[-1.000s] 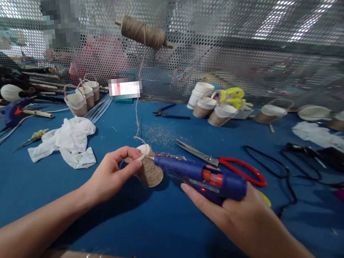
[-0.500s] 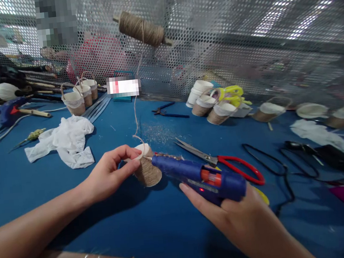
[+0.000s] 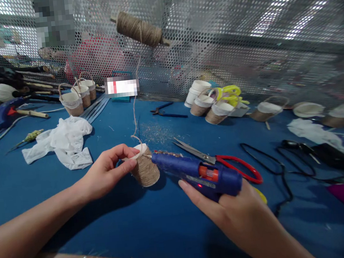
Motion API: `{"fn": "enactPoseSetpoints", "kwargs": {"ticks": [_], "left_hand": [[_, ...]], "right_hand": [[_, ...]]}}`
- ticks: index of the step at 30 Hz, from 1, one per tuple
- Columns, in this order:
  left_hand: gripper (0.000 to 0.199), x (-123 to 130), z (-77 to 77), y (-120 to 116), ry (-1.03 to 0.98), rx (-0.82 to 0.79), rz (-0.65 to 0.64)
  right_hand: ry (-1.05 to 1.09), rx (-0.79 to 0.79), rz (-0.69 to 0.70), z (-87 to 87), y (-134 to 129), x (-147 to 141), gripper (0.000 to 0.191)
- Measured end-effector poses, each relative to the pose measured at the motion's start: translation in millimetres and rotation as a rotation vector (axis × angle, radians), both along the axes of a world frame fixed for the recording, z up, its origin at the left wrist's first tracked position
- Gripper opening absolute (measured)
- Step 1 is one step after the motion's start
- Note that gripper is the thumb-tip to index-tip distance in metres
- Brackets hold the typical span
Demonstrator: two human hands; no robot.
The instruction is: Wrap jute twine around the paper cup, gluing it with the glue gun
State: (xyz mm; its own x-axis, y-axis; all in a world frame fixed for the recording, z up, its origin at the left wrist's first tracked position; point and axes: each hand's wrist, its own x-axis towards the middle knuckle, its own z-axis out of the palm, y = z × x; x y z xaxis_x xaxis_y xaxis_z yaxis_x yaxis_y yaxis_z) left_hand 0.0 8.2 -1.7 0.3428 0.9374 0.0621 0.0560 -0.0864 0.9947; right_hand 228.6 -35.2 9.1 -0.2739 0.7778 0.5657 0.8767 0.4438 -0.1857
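My left hand [image 3: 111, 167] pinches the pale rim of a small twine-wrapped cup [image 3: 146, 171], which is tilted above the blue table. Twine [image 3: 135, 120] runs from the cup's rim up to a spool [image 3: 138, 28] mounted on the mesh. In my right hand [image 3: 228, 212] is a blue hot glue gun [image 3: 191, 169] with an orange part inside and a red light lit. Its nozzle points left and meets the cup's side just under the rim; whether glue is coming out cannot be seen.
Red-handled scissors [image 3: 236, 169] lie behind the glue gun, with pliers [image 3: 168, 112] farther back. White lace cloth [image 3: 62, 143] and a second glue gun [image 3: 7, 112] are at left. Finished-looking cups [image 3: 72, 105] stand along the back. A black cord [image 3: 266, 164] curls at right.
The whole view has shifted slightly. Both hands, the cup and the glue gun keep almost the same positions, with the nozzle still at the cup's upper side.
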Motion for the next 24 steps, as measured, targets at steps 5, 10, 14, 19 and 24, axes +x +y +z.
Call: {"fn": "enactPoseSetpoints", "kwargs": {"ticks": [5, 10, 14, 19, 24], "left_hand": [[0.018, -1, -1.0, 1, -0.042, -0.005, -0.027], [0.014, -3, -2.5, 2, -0.07, -0.009, -0.087], [0.014, -4, -3.6, 4, -0.042, -0.002, -0.087], [0.018, -4, -1.7, 5, -0.051, 0.006, -0.117], [0.015, -5, -0.3, 4, -0.058, 0.023, -0.16]], "right_hand": [[0.042, -0.042, 0.004, 3.0, -1, -2, 0.022], [0.082, -0.154, 0.034, 13.0, -3, -4, 0.022], [0.044, -0.092, 0.061, 16.8, -7, 0, 0.021], [0.025, -0.106, 0.052, 16.1, -9, 4, 0.024], [0.026, -0.121, 0.081, 15.3, -10, 3, 0.025]]}}
